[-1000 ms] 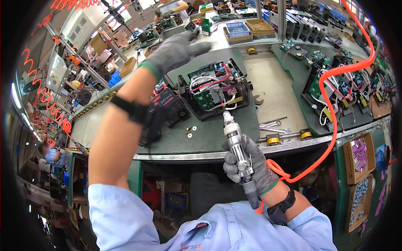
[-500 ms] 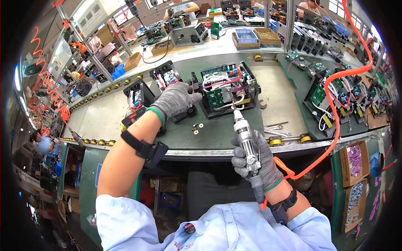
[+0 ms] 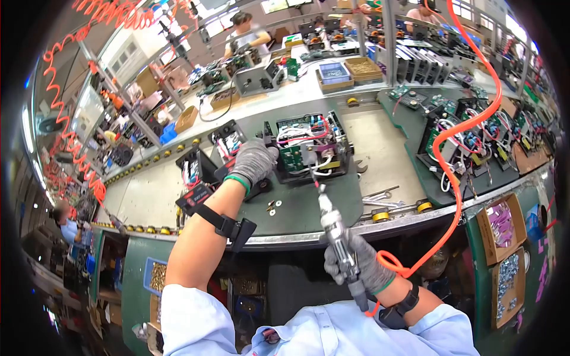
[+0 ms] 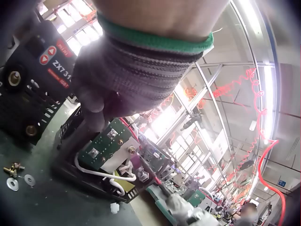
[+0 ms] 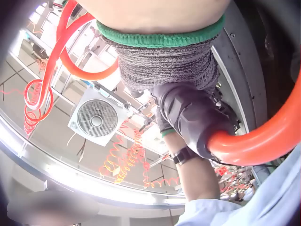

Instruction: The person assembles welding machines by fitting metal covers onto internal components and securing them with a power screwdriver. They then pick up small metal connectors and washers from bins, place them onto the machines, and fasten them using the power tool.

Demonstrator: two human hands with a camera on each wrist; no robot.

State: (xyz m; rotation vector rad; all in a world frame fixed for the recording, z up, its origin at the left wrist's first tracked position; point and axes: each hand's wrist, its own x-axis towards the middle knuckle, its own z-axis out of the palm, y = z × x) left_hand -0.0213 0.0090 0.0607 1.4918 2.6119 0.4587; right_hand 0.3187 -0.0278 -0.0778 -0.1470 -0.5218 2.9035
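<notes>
An opened machine chassis with a green circuit board and white and pink cables stands on the dark green work board. My gloved left hand grips its left end panel, fingers curled over the edge in the left wrist view. In my gloved right hand is a silver air screwdriver, its nose pointing up towards the chassis front. An orange air hose joins the tool's dark rear end. Loose screws and washers lie left of the tool.
Two more black machine units sit left, one partly behind my left hand. Wrenches lie on the metal surface at right. Further right is a row of opened units. The orange hose hangs along the right side. Small-part boxes stand at lower right.
My left hand has come down from above the board to the chassis's left end and now grips it. The screwdriver's nose has drawn back slightly from the chassis front.
</notes>
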